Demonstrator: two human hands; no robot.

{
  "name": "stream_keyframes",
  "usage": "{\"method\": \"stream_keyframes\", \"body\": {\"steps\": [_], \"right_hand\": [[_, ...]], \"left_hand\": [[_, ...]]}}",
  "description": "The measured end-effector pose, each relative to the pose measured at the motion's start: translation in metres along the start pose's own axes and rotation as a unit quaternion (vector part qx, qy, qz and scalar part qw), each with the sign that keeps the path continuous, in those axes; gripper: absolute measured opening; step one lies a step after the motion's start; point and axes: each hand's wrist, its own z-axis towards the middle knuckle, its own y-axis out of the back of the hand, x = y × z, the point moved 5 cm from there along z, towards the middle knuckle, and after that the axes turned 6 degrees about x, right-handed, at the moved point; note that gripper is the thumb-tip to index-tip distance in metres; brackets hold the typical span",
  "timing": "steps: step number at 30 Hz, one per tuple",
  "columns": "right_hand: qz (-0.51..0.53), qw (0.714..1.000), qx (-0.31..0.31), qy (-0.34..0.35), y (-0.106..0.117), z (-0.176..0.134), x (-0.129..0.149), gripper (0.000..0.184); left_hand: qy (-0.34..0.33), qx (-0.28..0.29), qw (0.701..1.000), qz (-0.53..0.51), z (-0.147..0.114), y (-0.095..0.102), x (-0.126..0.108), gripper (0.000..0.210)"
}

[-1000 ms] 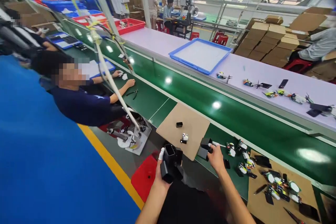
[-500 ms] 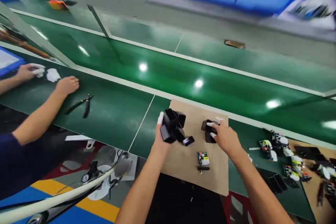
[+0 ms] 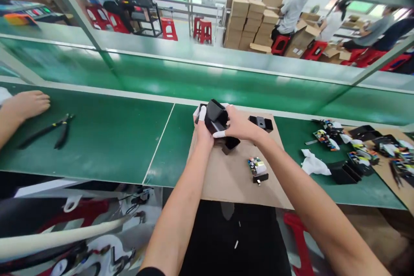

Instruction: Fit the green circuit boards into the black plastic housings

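Black plastic housings (image 3: 216,111), open and box-shaped, sit bunched between my two hands over the cardboard sheet (image 3: 223,181). My left hand (image 3: 204,133), with white fingertip covers, is closed around them from the left. From the right, my right hand (image 3: 241,124) presses its covered fingers against the same bunch. Just below lies another black housing (image 3: 230,145); whether it touches the held ones I cannot tell. Further right on the cardboard are more black housing pieces (image 3: 260,123). A small circuit board (image 3: 257,165) with a black end plate (image 3: 260,178) lies nearer to me.
Cutting pliers (image 3: 53,129) lie on the green bench (image 3: 123,138) at left, near a co-worker's hand (image 3: 27,105). At right are white crumpled material (image 3: 313,163), black housings (image 3: 344,172) and several circuit boards (image 3: 360,159). A metal frame (image 3: 210,71) runs along the back.
My right hand has left the housings on the right side of the cardboard and joined my left hand at the bunch. The camera view has tilted up, showing the room behind.
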Motion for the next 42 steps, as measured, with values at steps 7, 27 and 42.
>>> {"method": "stream_keyframes", "body": {"steps": [7, 27, 42], "right_hand": [[-0.049, 0.999, 0.003, 0.021, 0.012, -0.006, -0.001, 0.057], [-0.078, 0.995, -0.060, 0.001, 0.019, -0.027, 0.006, 0.030], [0.203, 0.933, -0.297, -0.007, -0.088, -0.258, 0.026, 0.072]], "left_hand": [[-0.074, 0.014, 0.988, 0.135, -0.001, 0.003, -0.030, 0.026], [-0.059, 0.005, 0.968, 0.242, -0.007, 0.004, -0.030, 0.036], [0.126, -0.030, 0.991, -0.035, -0.161, -0.021, -0.070, 0.047]]}}
